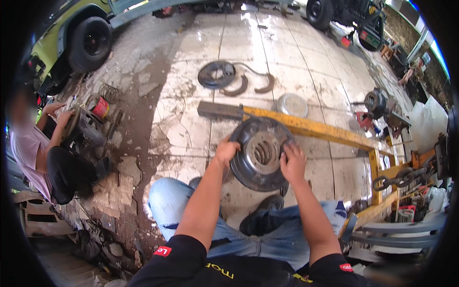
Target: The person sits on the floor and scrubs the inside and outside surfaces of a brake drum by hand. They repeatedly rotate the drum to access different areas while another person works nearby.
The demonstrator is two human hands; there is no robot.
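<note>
Over the tiled floor in front of my knees is a round black brake drum [260, 154] with a bare metal ring round its central hole. My left hand [226, 151] grips its left rim. On the opposite side my right hand [293, 161] is closed on the right edge, its fingers lying over the face. Curved shapes show through the hole, but I cannot make out what they are. Farther off lie a black brake backing plate [208, 77] with a cable and two curved brake shoes [235, 87]. A shallow round silver dish [292, 105] stands behind the drum.
A yellow steel beam [315, 128] with a dark end block crosses just beyond the drum. A heavy chain [399, 178] hangs at right, near a plastic bag [425, 125]. At left another person [36, 148] crouches over metal parts, near a coil spring [109, 92] and a vehicle wheel [91, 44].
</note>
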